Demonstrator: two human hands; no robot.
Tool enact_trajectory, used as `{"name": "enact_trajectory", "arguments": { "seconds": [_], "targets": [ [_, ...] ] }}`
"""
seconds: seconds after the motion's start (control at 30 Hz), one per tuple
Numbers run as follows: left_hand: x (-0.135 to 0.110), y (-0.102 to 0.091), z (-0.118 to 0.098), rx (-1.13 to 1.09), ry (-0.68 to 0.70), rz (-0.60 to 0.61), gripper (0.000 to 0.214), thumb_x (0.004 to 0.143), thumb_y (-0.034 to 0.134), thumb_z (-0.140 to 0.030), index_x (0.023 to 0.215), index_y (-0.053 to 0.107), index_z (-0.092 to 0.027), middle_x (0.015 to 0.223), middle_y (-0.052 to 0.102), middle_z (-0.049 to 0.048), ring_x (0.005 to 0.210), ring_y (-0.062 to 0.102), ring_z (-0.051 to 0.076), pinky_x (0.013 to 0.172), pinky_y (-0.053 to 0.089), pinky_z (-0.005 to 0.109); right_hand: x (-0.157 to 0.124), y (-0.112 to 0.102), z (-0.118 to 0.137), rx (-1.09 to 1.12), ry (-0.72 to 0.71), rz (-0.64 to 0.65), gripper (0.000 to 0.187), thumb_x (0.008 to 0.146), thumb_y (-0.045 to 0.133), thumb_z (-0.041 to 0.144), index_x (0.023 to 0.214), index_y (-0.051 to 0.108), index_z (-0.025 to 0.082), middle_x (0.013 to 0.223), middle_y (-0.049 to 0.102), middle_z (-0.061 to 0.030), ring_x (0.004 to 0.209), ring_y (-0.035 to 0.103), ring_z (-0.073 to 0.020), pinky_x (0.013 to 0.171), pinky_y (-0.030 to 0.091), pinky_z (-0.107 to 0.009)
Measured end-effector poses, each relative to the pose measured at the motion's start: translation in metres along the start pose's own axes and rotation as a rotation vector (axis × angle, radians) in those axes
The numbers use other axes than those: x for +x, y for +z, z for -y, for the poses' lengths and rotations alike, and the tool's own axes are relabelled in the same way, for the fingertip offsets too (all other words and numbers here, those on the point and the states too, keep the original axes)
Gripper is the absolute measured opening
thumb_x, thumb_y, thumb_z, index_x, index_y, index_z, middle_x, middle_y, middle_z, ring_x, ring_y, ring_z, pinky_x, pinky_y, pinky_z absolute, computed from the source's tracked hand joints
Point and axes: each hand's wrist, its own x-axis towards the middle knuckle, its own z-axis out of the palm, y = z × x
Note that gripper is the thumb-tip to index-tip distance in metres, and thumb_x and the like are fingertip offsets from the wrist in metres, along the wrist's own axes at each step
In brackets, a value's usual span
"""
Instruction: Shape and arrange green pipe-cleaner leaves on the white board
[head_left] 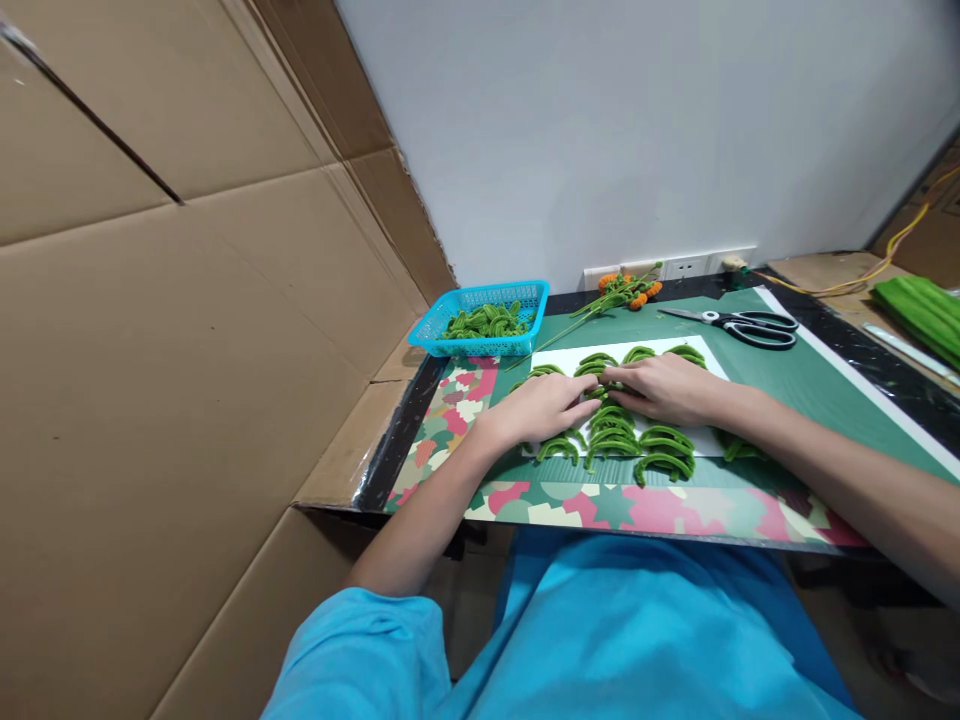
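Note:
Curved green fuzzy chenille stems (611, 437) lie in several columns on a white sheet (707, 438), some hanging over its near edge. My left hand (544, 407) reaches in from the left, and its closed thumb and fingers pinch a green stem in the middle column. From the right, my right hand (664, 388) meets it there, fingertips closed on the same stem. The two hands' fingertips almost touch, and they partly hide the piece between them. More curved stems (667, 455) lie just below my right hand.
At the back left stands a blue plastic basket (480, 348) with green pieces inside. Orange chenille flowers (634, 290) on green stems lie behind the sheet. Black-handled scissors (757, 328) rest at the back right. A green bundle (919, 315) is at far right, and a cardboard wall (187, 350) borders the left.

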Motion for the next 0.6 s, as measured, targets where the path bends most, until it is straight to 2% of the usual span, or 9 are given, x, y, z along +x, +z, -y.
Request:
{"name": "enact_trajectory", "arguments": {
  "seconds": [0.2, 0.6],
  "targets": [
    [0.0001, -0.0005, -0.0027, 0.045, -0.031, 0.028, 0.029, 0.11, 0.044, -0.043, 0.104, 0.061, -0.021, 0.083, 0.07, 0.004, 0.077, 0.066, 0.021, 0.063, 0.034, 0.03, 0.0002, 0.0029, -0.0006, -0.017, 0.011, 0.007, 0.027, 0.109, 0.041, 0.035, 0.116, 0.062, 0.02, 0.094, 0.074, -0.009, 0.077, 0.067, -0.0223, 0.062, 0.025, -0.032],
    [-0.0001, 0.0013, -0.0025, 0.049, -0.02, 0.032, 0.031, 0.11, 0.042, -0.044, 0.107, 0.062, -0.02, 0.083, 0.069, 0.0042, 0.078, 0.065, 0.021, 0.066, 0.036, 0.03, -0.0016, 0.0049, -0.0029, 0.016, -0.025, -0.023, 0.032, 0.11, 0.038, 0.038, 0.118, 0.064, 0.02, 0.094, 0.076, -0.0094, 0.076, 0.067, -0.0224, 0.062, 0.028, -0.032]
  ]
}}
